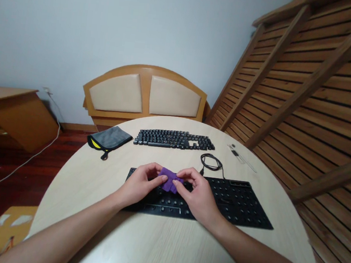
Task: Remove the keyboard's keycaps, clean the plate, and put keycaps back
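A small purple cloth is pinched between both hands, bunched and folded. My left hand grips its left side with thumb and fingers. On the right side, my right hand holds it the same way. Below them lies a black keyboard base with its keycaps off and rows of bare key posts showing. The hands and cloth hide part of its upper left and middle. Farther back, the loose black keycaps are laid out in keyboard order.
A coiled black cable runs behind the keyboard base. A grey pouch with yellow lining lies at the back left of the round table. Small thin tools sit at the back right. Wooden slats lean along the right.
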Available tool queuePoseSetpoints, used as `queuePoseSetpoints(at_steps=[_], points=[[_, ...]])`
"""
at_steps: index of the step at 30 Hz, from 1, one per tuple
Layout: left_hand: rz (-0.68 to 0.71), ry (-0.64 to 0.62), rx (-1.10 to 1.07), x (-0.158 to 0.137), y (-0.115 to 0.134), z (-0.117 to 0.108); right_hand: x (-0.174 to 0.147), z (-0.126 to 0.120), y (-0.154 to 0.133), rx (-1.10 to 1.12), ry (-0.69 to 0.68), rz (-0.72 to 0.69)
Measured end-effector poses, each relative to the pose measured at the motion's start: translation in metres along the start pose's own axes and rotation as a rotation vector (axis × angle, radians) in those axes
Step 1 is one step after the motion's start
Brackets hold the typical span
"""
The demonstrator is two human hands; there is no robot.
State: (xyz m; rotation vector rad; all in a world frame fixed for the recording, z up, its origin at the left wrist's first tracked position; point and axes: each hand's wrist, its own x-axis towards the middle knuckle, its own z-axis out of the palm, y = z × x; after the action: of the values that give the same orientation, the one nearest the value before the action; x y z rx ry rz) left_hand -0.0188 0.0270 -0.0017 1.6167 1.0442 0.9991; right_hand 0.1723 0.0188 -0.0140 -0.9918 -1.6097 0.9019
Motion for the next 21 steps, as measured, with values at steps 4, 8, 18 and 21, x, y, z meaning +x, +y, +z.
queuePoseSetpoints(at_steps=[4,8,18,21], points=[[0.086,0.016,-0.006,0.001,0.004,-0.013,0.001,-0.010,-0.002,-0.185,-0.069,-0.079],[0.254,0.089,0.420,0.006,0.005,-0.053,-0.002,-0.026,-0.004,-0.540,-0.360,-0.247],[0.388,-0.347,0.904,0.018,-0.010,-0.088,-0.012,-0.034,0.010,-0.812,-0.643,-0.112],[0.391,-0.365,0.930,0.017,-0.007,-0.092,-0.011,-0.034,0.009,-0.806,-0.646,-0.104]])
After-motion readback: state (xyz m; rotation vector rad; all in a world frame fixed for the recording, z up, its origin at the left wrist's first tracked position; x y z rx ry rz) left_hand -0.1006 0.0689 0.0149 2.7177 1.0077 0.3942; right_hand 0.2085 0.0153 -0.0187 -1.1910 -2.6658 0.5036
